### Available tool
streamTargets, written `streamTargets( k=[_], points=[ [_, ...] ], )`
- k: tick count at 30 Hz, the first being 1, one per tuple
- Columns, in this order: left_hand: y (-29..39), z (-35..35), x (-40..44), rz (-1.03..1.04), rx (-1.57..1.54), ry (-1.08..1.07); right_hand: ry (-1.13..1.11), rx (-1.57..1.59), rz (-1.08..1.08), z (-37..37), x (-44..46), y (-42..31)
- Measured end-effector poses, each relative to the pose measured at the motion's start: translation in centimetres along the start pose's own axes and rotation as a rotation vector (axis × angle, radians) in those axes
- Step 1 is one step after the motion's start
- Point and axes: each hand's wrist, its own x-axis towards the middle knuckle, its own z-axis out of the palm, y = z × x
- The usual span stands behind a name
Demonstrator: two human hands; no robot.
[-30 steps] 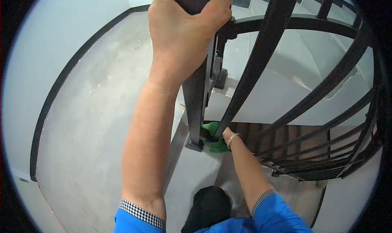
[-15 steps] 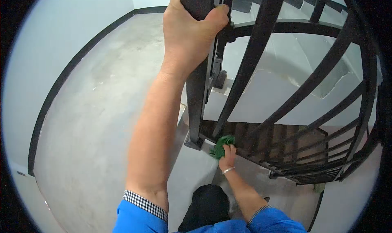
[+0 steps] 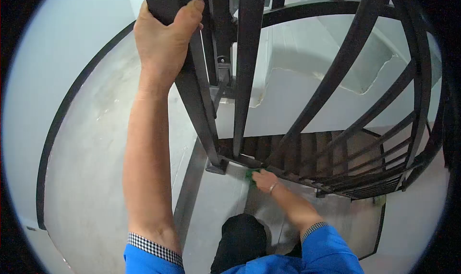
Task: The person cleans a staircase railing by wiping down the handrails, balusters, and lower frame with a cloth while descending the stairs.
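My left hand (image 3: 163, 45) is wrapped round the thick dark railing post (image 3: 199, 96) at the upper left, thumb across its near side. Lower down, my right hand (image 3: 265, 180) reaches to the bottom rail (image 3: 281, 172) of the balustrade. Its fingers are closed on a green cloth (image 3: 251, 175), of which only a small part shows past the knuckles. The cloth is against or close beside the rail, near the post's foot (image 3: 217, 167); exact contact cannot be made out.
Dark slanted balusters (image 3: 331, 77) curve away to the right. Brown steps (image 3: 307, 151) descend behind them, and pale stairs (image 3: 331, 43) rise beyond. At left lies a light grey landing (image 3: 91, 163) edged by a black skirting (image 3: 72, 98). My dark-clad knee (image 3: 240, 240) is at bottom centre.
The view has shifted, so the post and my left hand appear further left. My right hand now covers most of the green cloth, which showed more fully before.
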Motion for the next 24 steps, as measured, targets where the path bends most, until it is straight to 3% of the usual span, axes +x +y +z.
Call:
streamTargets(
  k=[1,4,6,9,11,13,14,15,16,18,20,21,23,24],
  points=[
    [-0.1,0.0,0.0,0.007,-0.019,0.003,-0.145,0.042,0.104,1.3,-1.4,0.7],
    [0.3,0.0,0.5,0.032,0.017,-0.007,-0.122,-0.021,0.138,2.2,-6.9,2.4],
    [0.3,0.1,0.7,0.052,0.115,0.011,0.189,0.210,0.464,-0.3,-11.3,2.4],
    [1.2,0.2,0.1,-0.078,0.132,0.031,0.500,0.444,0.550,-2.0,-15.8,1.9],
    [0.7,0.5,-1.0,0.276,0.249,0.146,0.641,0.503,0.597,-6.9,-17.3,1.3],
    [3.5,2.0,-5.1,0.534,0.578,0.245,0.963,2.067,0.735,-12.8,-18.1,-0.2],
    [3.6,2.6,-7.0,0.648,0.560,0.128,0.989,2.057,0.701,-15.6,-18.0,-0.3],
    [3.4,3.3,-8.4,0.752,0.548,0.004,1.131,2.207,0.458,-18.4,-18.0,-0.3],
    [3.8,5.4,-8.1,0.658,0.560,0.039,1.250,2.344,0.203,-22.0,-17.9,0.5],
    [3.2,6.5,-7.7,0.585,0.563,0.095,1.407,2.314,-0.006,-29.4,-17.2,-0.7],
    [0.4,7.5,-6.5,0.013,0.112,0.003,1.463,2.189,-0.345,-36.1,-16.4,-1.3],
    [0.0,7.7,-6.4,0.029,0.104,0.009,1.490,2.064,-0.442,-39.4,-15.7,-1.2],
    [-1.4,7.5,-7.0,-0.211,0.164,-0.024,1.513,1.761,-0.288,-44.3,-14.1,-0.5],
    [-1.6,7.6,-6.9,-0.209,0.161,-0.025,1.458,1.628,-0.143,-46.3,-13.5,0.0]
  ],
)
